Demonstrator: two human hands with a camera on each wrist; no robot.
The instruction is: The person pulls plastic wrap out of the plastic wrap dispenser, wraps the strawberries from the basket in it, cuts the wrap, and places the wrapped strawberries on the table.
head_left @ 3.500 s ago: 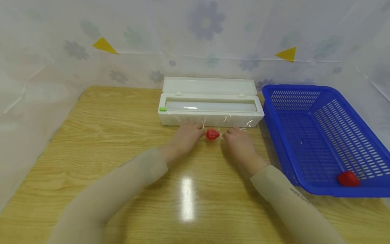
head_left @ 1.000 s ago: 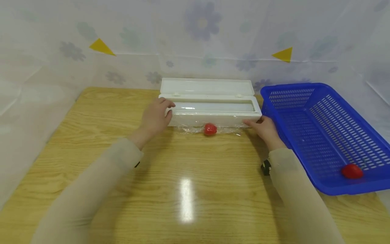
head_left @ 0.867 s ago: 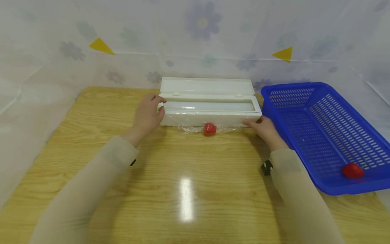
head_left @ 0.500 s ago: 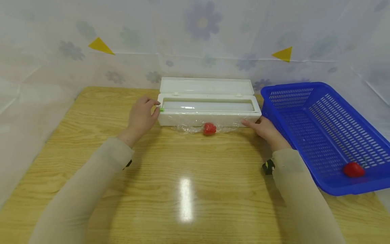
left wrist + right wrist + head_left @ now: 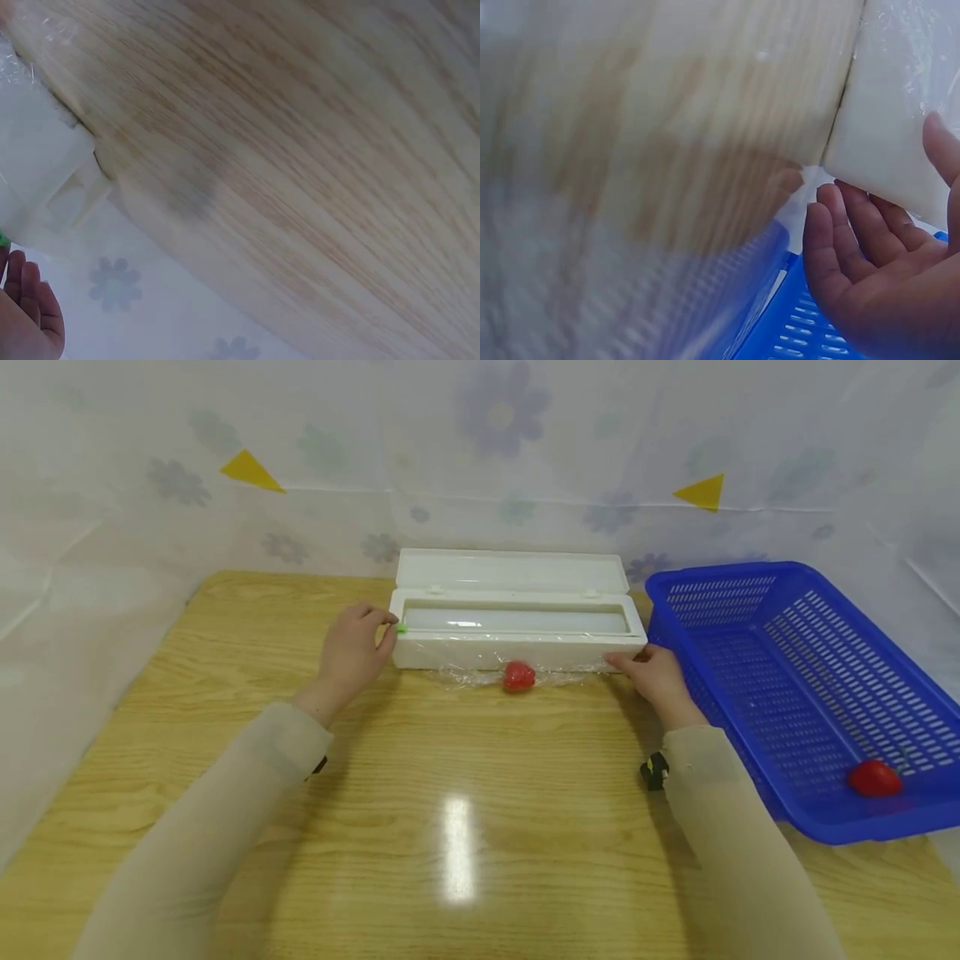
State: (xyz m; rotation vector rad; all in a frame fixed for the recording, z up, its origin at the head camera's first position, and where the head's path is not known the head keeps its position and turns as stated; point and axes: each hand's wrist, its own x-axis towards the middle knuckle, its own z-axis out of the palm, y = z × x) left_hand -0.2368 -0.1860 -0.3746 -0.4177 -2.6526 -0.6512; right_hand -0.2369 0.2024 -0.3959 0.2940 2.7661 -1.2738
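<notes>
A white cling film dispenser (image 5: 517, 652) stands at the table's back with its lid raised and a film roll (image 5: 517, 621) inside. My left hand (image 5: 350, 647) is at its left end, thumb and fingertips pinching the small green slide cutter (image 5: 402, 628). At the right end my right hand (image 5: 660, 681) grips the dispenser, thumb on the front and fingers at the end wall, as the right wrist view shows. Against the dispenser's front lies a red strawberry-shaped fruit (image 5: 518, 676) wrapped in clear cling film (image 5: 465, 677), which spreads out on both sides.
A blue perforated basket (image 5: 686, 710) stands on the right, close to my right hand. Another red fruit (image 5: 875, 778) lies in its near corner. Flowered white cloth (image 5: 502, 460) hangs behind the wooden table (image 5: 390, 827).
Both hands have left the film beside the fruit for the dispenser's ends. My left hand has then shifted left along the dispenser to its corner. The fruit now lies nearer the dispenser.
</notes>
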